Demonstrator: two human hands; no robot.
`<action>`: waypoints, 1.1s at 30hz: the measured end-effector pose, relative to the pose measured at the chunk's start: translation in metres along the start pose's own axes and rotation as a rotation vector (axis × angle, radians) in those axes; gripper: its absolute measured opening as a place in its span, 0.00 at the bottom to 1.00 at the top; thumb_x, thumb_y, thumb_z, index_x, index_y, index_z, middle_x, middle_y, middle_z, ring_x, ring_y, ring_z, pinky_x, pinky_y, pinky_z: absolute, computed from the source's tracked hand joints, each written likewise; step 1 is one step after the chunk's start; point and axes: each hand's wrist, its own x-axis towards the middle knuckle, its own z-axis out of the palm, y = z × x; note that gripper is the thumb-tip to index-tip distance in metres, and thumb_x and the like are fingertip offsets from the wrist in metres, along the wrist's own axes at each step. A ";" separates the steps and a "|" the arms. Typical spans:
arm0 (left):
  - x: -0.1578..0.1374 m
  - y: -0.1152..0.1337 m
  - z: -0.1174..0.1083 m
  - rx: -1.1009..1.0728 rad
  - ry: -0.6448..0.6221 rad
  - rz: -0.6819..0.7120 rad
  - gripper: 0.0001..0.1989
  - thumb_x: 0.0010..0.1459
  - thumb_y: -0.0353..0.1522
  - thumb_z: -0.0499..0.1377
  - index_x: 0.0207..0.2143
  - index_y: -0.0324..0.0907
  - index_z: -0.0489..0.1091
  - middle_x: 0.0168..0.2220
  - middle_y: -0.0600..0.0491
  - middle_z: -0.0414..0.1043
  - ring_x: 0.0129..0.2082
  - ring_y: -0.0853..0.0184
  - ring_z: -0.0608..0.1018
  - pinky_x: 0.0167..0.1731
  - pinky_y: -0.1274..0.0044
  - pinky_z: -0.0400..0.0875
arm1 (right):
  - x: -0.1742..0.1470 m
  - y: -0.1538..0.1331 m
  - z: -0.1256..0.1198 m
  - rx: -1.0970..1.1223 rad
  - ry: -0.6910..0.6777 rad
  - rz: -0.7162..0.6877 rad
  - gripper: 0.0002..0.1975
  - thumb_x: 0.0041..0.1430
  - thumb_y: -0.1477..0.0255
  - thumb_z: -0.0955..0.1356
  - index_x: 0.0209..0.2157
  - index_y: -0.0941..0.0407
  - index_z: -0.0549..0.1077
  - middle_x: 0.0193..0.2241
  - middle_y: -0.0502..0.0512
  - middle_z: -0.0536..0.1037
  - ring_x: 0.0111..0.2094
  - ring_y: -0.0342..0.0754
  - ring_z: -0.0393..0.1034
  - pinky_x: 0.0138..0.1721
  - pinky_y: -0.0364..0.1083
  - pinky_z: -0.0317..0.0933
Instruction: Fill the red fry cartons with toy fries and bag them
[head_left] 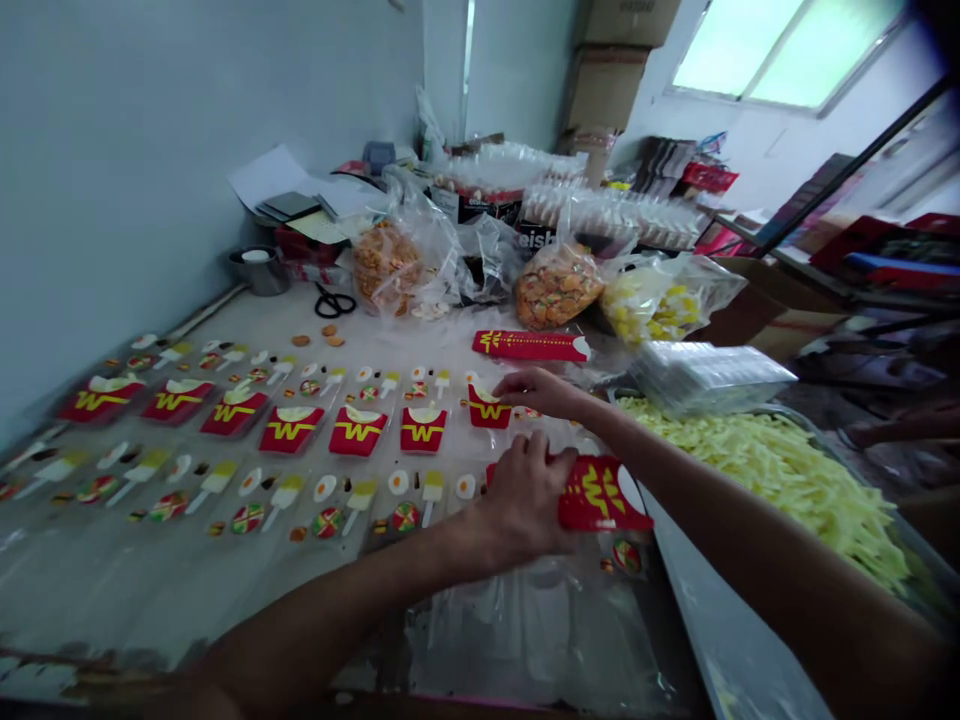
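Observation:
My left hand [525, 500] is wrapped around a stack of flat red fry cartons [604, 495] with yellow W marks, held over the near right part of the table. Farther forward, my right hand [546, 392] has its fingertips closed at the upper right edge of a small red fry carton [486, 412]. That carton sits at the right end of a row of similar ones, such as this carton [423, 430], each in a clear plastic tray. Around them lie toy-like pieces: an egg [465, 487], a popsicle [433, 495] and a round pizza [405, 517].
A metal tray of pale yellow fry-like strips [772, 490] stands at right, with stacked clear plastic boxes [712, 375] at its back edge. Behind are bags of small pieces [559, 288], black scissors [334, 300], a metal cup [259, 270] and another red carton stack [529, 346].

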 end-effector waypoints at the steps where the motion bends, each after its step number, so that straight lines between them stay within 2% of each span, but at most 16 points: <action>1: -0.010 0.006 -0.005 -0.050 -0.056 0.004 0.48 0.33 0.46 0.74 0.58 0.42 0.66 0.51 0.40 0.62 0.48 0.47 0.68 0.50 0.55 0.70 | 0.001 0.004 0.000 0.000 -0.077 0.002 0.18 0.58 0.60 0.70 0.42 0.59 0.81 0.36 0.56 0.83 0.34 0.47 0.74 0.38 0.45 0.66; 3: -0.032 0.011 -0.016 -0.140 -0.155 -0.004 0.50 0.29 0.46 0.75 0.58 0.45 0.67 0.51 0.42 0.62 0.47 0.48 0.69 0.48 0.55 0.72 | 0.003 0.008 0.002 -0.073 -0.165 -0.005 0.17 0.60 0.61 0.69 0.43 0.57 0.81 0.35 0.54 0.83 0.33 0.46 0.73 0.36 0.43 0.65; 5: -0.052 0.003 -0.029 -0.181 -0.170 -0.042 0.49 0.30 0.42 0.75 0.58 0.47 0.66 0.53 0.43 0.63 0.49 0.49 0.70 0.50 0.57 0.72 | 0.005 0.009 0.009 -0.194 -0.175 -0.029 0.13 0.61 0.64 0.69 0.42 0.55 0.82 0.35 0.52 0.83 0.32 0.45 0.72 0.37 0.43 0.63; 8: -0.069 -0.029 -0.046 -0.100 -0.038 -0.159 0.46 0.37 0.38 0.72 0.61 0.46 0.63 0.57 0.44 0.64 0.55 0.49 0.69 0.56 0.58 0.68 | 0.002 0.002 0.026 -0.332 -0.137 -0.064 0.09 0.62 0.69 0.70 0.40 0.54 0.82 0.39 0.56 0.80 0.39 0.48 0.71 0.42 0.45 0.61; 11: -0.069 -0.066 -0.056 0.104 0.134 -0.271 0.42 0.43 0.37 0.69 0.62 0.45 0.62 0.59 0.44 0.67 0.57 0.48 0.68 0.60 0.56 0.63 | -0.004 -0.012 0.039 -0.567 -0.060 -0.114 0.09 0.63 0.70 0.68 0.40 0.56 0.81 0.46 0.63 0.75 0.47 0.53 0.67 0.46 0.49 0.58; 13: -0.063 -0.085 -0.060 0.215 0.169 -0.266 0.43 0.43 0.37 0.69 0.62 0.43 0.62 0.59 0.44 0.68 0.56 0.47 0.69 0.59 0.56 0.62 | -0.008 -0.021 0.043 -0.787 -0.054 -0.166 0.11 0.66 0.70 0.65 0.40 0.58 0.79 0.49 0.65 0.73 0.48 0.55 0.65 0.47 0.51 0.56; 15: -0.056 -0.099 -0.064 0.292 0.156 -0.221 0.45 0.42 0.38 0.69 0.63 0.42 0.61 0.59 0.43 0.69 0.56 0.47 0.69 0.59 0.57 0.62 | -0.010 -0.025 0.043 -0.898 -0.096 -0.186 0.12 0.68 0.70 0.63 0.41 0.58 0.78 0.49 0.65 0.73 0.47 0.55 0.65 0.47 0.52 0.55; 18: -0.050 -0.116 -0.078 0.402 0.163 -0.212 0.45 0.44 0.40 0.68 0.65 0.43 0.59 0.57 0.42 0.70 0.56 0.46 0.70 0.59 0.57 0.60 | -0.010 -0.025 0.037 -0.898 -0.141 -0.200 0.12 0.68 0.70 0.63 0.44 0.57 0.78 0.48 0.64 0.73 0.47 0.54 0.65 0.47 0.51 0.55; 21: -0.049 -0.137 -0.097 0.424 0.209 -0.309 0.44 0.45 0.41 0.66 0.65 0.42 0.60 0.55 0.41 0.72 0.55 0.47 0.72 0.58 0.59 0.61 | -0.012 -0.024 0.032 -0.797 -0.086 -0.197 0.11 0.66 0.69 0.66 0.47 0.54 0.77 0.50 0.60 0.74 0.51 0.53 0.66 0.48 0.50 0.54; 23: -0.047 -0.149 -0.105 0.383 0.243 -0.354 0.43 0.46 0.43 0.65 0.64 0.40 0.60 0.56 0.41 0.72 0.54 0.48 0.73 0.58 0.60 0.62 | -0.014 -0.027 0.031 -0.713 -0.050 -0.140 0.13 0.64 0.69 0.69 0.49 0.54 0.76 0.50 0.58 0.76 0.51 0.53 0.67 0.49 0.49 0.54; 25: -0.041 -0.157 -0.104 0.345 0.253 -0.363 0.42 0.47 0.44 0.65 0.63 0.40 0.61 0.56 0.42 0.72 0.54 0.49 0.74 0.57 0.63 0.64 | -0.019 -0.035 0.034 -0.681 -0.032 -0.087 0.15 0.63 0.68 0.69 0.51 0.55 0.75 0.49 0.58 0.77 0.51 0.53 0.68 0.49 0.49 0.54; 28: -0.023 -0.159 -0.090 0.336 0.256 -0.368 0.41 0.46 0.43 0.65 0.62 0.40 0.64 0.54 0.43 0.74 0.52 0.52 0.74 0.56 0.66 0.64 | -0.031 -0.046 0.047 -0.735 -0.004 -0.090 0.16 0.67 0.66 0.67 0.54 0.53 0.74 0.49 0.58 0.77 0.51 0.54 0.68 0.49 0.51 0.55; 33: 0.000 -0.162 -0.066 0.412 0.175 -0.433 0.41 0.46 0.44 0.65 0.62 0.39 0.65 0.52 0.40 0.73 0.53 0.49 0.73 0.56 0.63 0.64 | -0.047 -0.045 0.083 -0.881 -0.001 -0.119 0.18 0.65 0.78 0.64 0.55 0.59 0.71 0.47 0.64 0.77 0.49 0.56 0.66 0.48 0.52 0.57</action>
